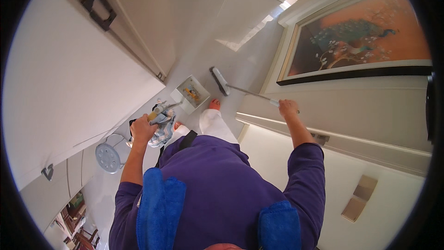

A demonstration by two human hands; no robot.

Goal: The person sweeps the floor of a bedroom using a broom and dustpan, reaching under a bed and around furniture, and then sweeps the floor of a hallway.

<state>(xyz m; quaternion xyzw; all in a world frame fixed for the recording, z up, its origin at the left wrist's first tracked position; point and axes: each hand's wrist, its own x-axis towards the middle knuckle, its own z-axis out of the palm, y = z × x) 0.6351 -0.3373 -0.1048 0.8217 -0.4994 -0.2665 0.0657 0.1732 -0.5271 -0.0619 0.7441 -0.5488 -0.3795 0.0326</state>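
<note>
My right hand [288, 108] grips the upper part of a long broom handle. The broom head [220, 81], white with dark bristles, rests on the floor ahead of my foot. To its left lies a white dustpan [190, 94] with yellow and brown debris in it. My left hand [143, 129] is closed around a handle with a yellow part [152, 116], which seems to lead to the dustpan; the join is partly hidden. A striped cloth [164, 128] hangs below and beside that hand.
A white door [76, 62] with a dark latch plate stands at left. Behind my left arm is a grey round stool [108, 157]. A framed peacock picture [357, 38] hangs on the right wall above a ledge. Wall switches [359, 198] show at lower right.
</note>
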